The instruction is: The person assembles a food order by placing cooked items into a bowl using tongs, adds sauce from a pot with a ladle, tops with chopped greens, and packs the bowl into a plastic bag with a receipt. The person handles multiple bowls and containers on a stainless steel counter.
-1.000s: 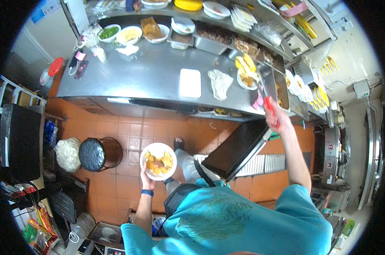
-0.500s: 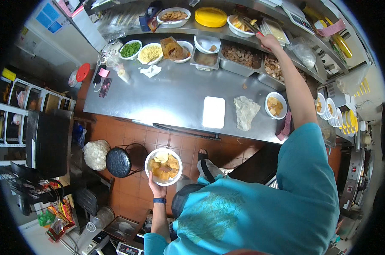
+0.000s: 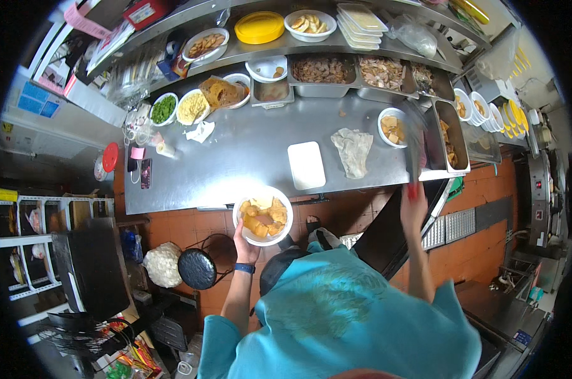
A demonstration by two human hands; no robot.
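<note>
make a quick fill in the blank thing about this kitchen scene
The left hand holds a bowl coloured ____.
The right hand grips a blurred tool whose handle is ____.
On the counter, the leftmost bowl holds something chopped and ____.

Missing words: white; red; green.

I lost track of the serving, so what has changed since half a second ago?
The right hand has come down from the shelf bowl toward the front edge of the counter, bringing the red-handled tool. The left hand has moved its held bowl closer to the counter. Neither hand has let go; the cloth and white board stay put.
</note>
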